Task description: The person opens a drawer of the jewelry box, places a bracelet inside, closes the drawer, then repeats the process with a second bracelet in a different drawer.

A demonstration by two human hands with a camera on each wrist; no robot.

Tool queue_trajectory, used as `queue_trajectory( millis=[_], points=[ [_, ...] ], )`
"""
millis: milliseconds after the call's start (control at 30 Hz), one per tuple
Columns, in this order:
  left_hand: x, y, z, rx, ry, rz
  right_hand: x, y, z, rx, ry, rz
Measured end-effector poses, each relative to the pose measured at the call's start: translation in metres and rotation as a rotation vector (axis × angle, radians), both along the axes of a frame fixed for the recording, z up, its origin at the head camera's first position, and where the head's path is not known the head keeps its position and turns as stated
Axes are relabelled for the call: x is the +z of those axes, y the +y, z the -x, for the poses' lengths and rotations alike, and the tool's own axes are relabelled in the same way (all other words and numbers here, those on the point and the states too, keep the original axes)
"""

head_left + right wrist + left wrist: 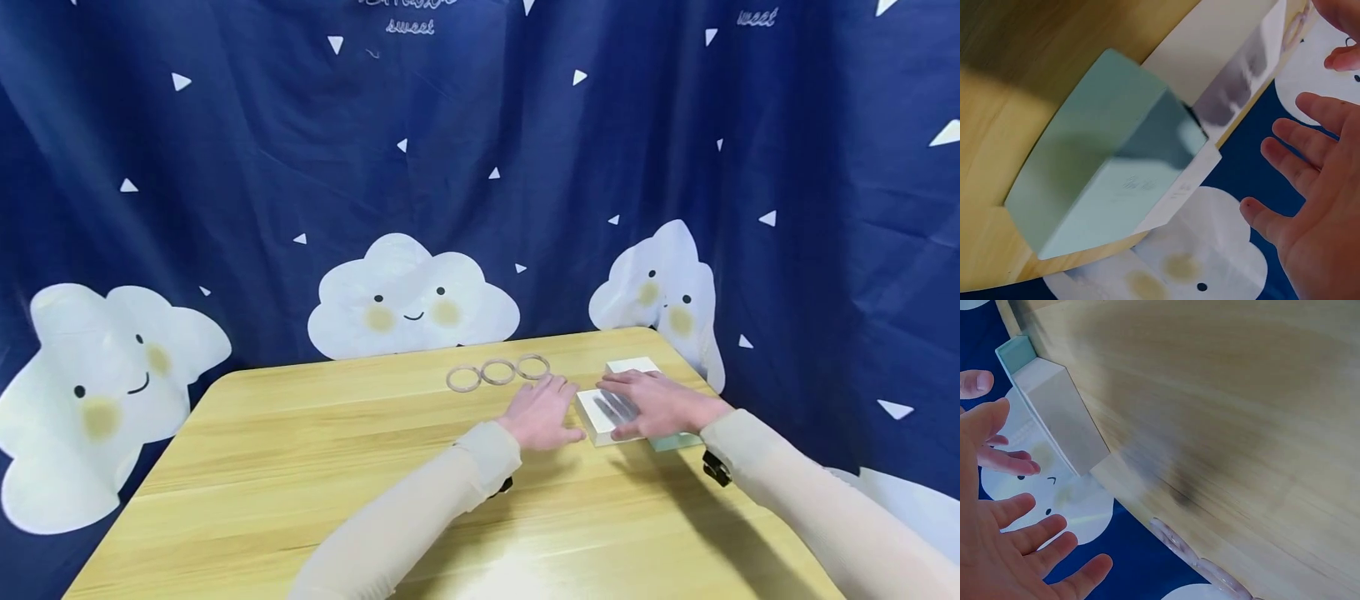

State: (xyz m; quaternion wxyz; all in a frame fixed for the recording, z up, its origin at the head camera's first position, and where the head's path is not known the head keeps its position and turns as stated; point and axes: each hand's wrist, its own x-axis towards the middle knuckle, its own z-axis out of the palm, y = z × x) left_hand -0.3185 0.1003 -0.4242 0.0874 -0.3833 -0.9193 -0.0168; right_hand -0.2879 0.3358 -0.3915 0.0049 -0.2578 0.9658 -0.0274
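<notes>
My left hand (543,414), palm down with spread fingers, hovers over the table just left of a white box (596,421). Over that box reaches my right hand (662,406), its fingers extended and a dark shadow cast beneath them. Right against the white box stands a mint-green and white box (1079,162), partly hidden under the right hand in the head view. In both wrist views the palms face the boxes with a gap showing, and neither hand holds anything. Three pale pinkish bangles (463,391) lie in a row beyond the left fingertips.
The wooden table (300,475) has rounded far corners, and both boxes sit near its right edge. Behind it hangs a dark blue curtain (247,217) with smiling clouds and small white triangles. A bright glare marks the near table surface.
</notes>
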Motion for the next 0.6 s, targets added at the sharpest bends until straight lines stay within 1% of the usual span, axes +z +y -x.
queue_trajectory(
  millis=[133, 267, 400, 600],
  points=[
    [0.002, 0.006, 0.001, -0.002, -0.023, -0.005, -0.004, 0.007, 0.004, -0.017, -0.019, -0.001],
    [0.003, 0.013, 0.001, 0.008, -0.063, 0.0, -0.007, 0.011, 0.006, -0.028, -0.04, 0.002],
    [0.001, 0.019, 0.003, 0.024, -0.097, 0.012, -0.009, 0.014, 0.008, -0.028, -0.046, -0.011],
    [-0.005, 0.025, 0.005, 0.034, -0.114, 0.022, -0.013, 0.016, 0.011, -0.028, -0.043, -0.03]
  ],
)
